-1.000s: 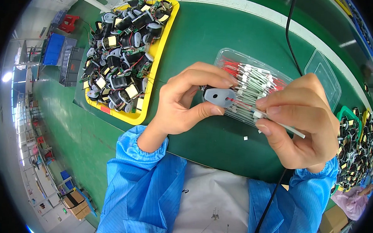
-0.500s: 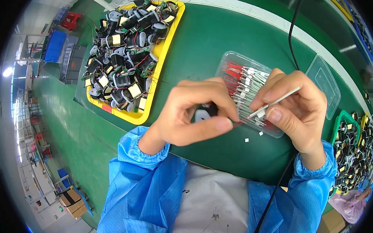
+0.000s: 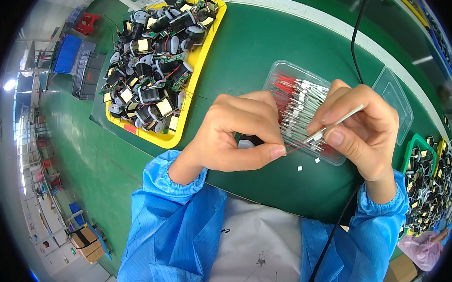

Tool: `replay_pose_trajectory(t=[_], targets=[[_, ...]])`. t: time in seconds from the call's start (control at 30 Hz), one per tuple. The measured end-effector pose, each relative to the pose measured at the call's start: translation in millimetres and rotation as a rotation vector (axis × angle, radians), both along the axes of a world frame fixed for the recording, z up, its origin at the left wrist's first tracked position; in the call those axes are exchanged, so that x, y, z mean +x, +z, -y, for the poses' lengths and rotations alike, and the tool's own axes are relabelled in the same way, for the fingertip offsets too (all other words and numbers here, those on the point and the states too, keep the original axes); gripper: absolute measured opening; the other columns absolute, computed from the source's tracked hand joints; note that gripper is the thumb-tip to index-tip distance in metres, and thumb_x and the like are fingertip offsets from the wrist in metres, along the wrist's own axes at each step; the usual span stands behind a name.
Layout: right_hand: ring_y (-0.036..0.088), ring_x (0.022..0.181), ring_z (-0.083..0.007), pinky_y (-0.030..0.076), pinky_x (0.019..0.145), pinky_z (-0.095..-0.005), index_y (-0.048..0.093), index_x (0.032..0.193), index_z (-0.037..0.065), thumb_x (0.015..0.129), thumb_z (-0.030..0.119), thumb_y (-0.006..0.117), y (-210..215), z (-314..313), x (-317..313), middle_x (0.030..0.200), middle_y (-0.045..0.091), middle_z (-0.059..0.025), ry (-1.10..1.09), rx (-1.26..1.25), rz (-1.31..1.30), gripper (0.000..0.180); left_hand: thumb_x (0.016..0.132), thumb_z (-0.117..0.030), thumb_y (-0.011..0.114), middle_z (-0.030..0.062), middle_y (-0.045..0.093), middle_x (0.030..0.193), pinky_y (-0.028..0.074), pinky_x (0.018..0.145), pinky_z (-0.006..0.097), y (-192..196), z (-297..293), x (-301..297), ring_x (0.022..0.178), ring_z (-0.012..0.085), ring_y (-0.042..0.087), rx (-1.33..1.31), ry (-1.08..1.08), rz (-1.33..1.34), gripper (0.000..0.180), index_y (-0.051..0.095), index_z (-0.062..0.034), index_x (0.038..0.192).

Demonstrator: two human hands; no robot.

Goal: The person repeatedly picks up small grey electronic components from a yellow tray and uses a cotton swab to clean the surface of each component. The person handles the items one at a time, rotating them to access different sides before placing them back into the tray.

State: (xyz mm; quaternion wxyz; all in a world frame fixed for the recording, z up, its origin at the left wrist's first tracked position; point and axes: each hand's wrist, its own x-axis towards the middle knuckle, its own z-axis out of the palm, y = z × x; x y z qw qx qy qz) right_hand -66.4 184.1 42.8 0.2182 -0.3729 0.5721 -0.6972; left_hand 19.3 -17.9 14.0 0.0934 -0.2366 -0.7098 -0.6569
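Observation:
My right hand (image 3: 363, 132) pinches a thin white-sleeved wire lead (image 3: 349, 114) between thumb and fingers, its far end slanting up to the right. From its lower end a thin red wire (image 3: 297, 144) runs to my left hand (image 3: 239, 134), whose thumb and forefinger are pressed together on it. Through the loop of those fingers shows a black and grey part (image 3: 249, 141); I cannot tell whether it is held or lies beneath. Behind both hands is a clear plastic box (image 3: 275, 67) of many similar leads (image 3: 302, 101), red at one end, partly covered by my fingers.
A yellow tray (image 3: 199, 72) heaped with black and grey motor units (image 3: 151, 67) stands at the left. Small white squares (image 3: 300, 168) lie before the box. A clear lid (image 3: 393, 105), a black cable (image 3: 357, 46) and a green bin (image 3: 412, 149) of parts are at the right.
My left thumb and forefinger have closed together, and more of the red wire shows between the hands. The right hand keeps its pinch, nearly unmoved.

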Motion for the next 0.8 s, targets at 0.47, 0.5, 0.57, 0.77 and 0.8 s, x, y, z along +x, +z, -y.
replay_pose_trajectory(t=[0.47, 0.5, 0.57, 0.77, 0.8], targets=[[0.047, 0.071, -0.0158, 0.037, 0.063, -0.0287, 0.055, 0.093, 0.003, 0.084, 0.017, 0.066, 15.1, -11.5, -2.3, 0.081, 0.064, -0.0146, -0.188, -0.021, -0.313, 0.02, 0.074, -0.032, 0.072, 0.0155, 0.049, 0.107, 0.043, 0.082, 0.032, -2.9, -13.1, 5.2, 0.094, 0.0209, 0.051, 0.293, 0.185, 0.176, 0.058, 0.044, -0.0013, 0.115], [0.047, 0.071, -0.016, 0.037, 0.064, -0.0293, 0.055, 0.093, 0.003, 0.084, 0.016, 0.066, 15.1, -12.3, -2.2, 0.082, 0.064, -0.0152, -0.193, -0.013, -0.372, 0.02, 0.074, -0.028, 0.074, 0.0156, 0.049, 0.107, 0.043, 0.082, 0.032, -5.4, -15.4, 4.0, 0.094, 0.0211, 0.051, 0.27, 0.193, 0.141, 0.057, 0.044, -0.0015, 0.114], [0.047, 0.071, -0.0166, 0.038, 0.065, -0.0305, 0.055, 0.094, 0.003, 0.084, 0.014, 0.066, 15.2, -14.6, -1.7, 0.084, 0.065, -0.016, -0.187, 0.009, -0.477, 0.019, 0.074, -0.019, 0.077, 0.0159, 0.049, 0.108, 0.046, 0.081, 0.033, -11.8, -9.6, 1.2, 0.096, 0.0221, 0.052, 0.157, 0.151, 0.05, 0.052, 0.046, -0.0014, 0.112], [0.049, 0.07, -0.0182, 0.038, 0.064, -0.0325, 0.056, 0.094, 0.003, 0.082, 0.013, 0.068, 14.1, -13.5, 0.1, 0.087, 0.066, -0.017, -0.154, 0.016, -0.626, 0.02, 0.077, -0.023, 0.076, 0.017, 0.049, 0.111, 0.051, 0.077, 0.034, -21.9, -8.2, -0.9, 0.103, 0.0246, 0.053, 0.172, 0.148, -0.046, 0.047, 0.048, -0.0021, 0.109], [0.049, 0.069, -0.0184, 0.038, 0.064, -0.0325, 0.056, 0.094, 0.003, 0.082, 0.012, 0.069, 14.0, -13.6, 0.2, 0.087, 0.067, -0.0171, -0.154, 0.015, -0.642, 0.02, 0.076, -0.022, 0.076, 0.017, 0.049, 0.111, 0.052, 0.077, 0.034, -22.3, -8.2, -1.0, 0.103, 0.0248, 0.053, 0.165, 0.144, -0.053, 0.047, 0.048, -0.0024, 0.109]])
